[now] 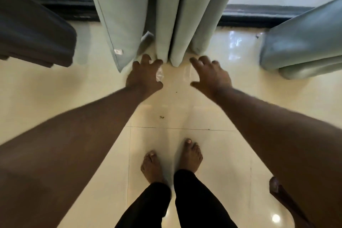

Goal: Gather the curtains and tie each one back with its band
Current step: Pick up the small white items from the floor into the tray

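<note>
Both bare arms stretched forward and down from the lower corners, converging on the hanging pale green curtain (162, 15) straight ahead. Left hand (145, 76) back-up, fingers (146, 59) spread and slightly bent, tips at the bottom hem of the folds; whether touching the fabric or merely overlapping it, cannot tell, with motion blur softening the outline. Nothing clasped in it. Right hand (211, 74) likewise back-up, fingers wide apart and loosely curved, thumb out toward the left, holding nothing, just beside the right-most fold and apart from it. Between the two hands a narrow gap of glossy cream floor tile (175, 109), and below that, two bare feet (172, 157) under black trouser legs, set close together on the tile. Open tile to either side of the feet and in front of the curtain's hem. Behind the curtain, a dark window track (259, 16) running along the floor edge, frosted glass above it. At left, a dark grey curtain or cloth bundle (33, 31) reaching in from the edge, well apart from the left hand. At right, a second pale blue-green gathered curtain (303, 42), rolled and bulky, near the window track and clear of the right hand. Central curtain hanging in several deep vertical folds, hem just above the floor, a small white tag (118, 51) near the bottom of the left panel. A brown object (277, 189) at the lower right, partly hidden by the right forearm.
</note>
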`<action>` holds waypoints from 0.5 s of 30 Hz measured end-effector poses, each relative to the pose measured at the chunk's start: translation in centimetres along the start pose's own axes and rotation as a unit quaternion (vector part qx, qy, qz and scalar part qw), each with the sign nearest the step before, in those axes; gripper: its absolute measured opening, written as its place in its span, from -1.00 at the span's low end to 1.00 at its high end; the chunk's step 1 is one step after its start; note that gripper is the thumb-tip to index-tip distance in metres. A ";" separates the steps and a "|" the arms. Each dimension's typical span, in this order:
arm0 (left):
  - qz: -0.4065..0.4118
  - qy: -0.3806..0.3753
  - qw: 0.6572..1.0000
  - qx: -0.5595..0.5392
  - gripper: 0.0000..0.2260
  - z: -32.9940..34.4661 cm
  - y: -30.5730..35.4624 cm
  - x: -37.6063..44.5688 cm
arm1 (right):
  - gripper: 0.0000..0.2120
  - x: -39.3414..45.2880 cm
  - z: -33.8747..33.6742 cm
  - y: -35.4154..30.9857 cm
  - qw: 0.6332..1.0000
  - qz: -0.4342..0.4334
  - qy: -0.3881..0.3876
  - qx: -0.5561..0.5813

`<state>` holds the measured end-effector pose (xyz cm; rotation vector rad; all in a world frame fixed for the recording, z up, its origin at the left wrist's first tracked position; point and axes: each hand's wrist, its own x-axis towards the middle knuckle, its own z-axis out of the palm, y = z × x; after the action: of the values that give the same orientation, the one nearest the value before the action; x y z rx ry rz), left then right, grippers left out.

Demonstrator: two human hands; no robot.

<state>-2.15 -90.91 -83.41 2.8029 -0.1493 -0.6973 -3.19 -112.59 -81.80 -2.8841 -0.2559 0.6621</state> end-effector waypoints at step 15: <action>0.077 -0.085 0.993 0.012 -0.29 -11.2 18.1 -37.6 | -0.35 -40.9 -10.6 -6.0 0.981 0.139 0.014 0.132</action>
<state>-30.67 -100.01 -52.27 2.7158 -0.4023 -0.9007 -35.49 -116.43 -54.20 -2.6906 0.2269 0.6424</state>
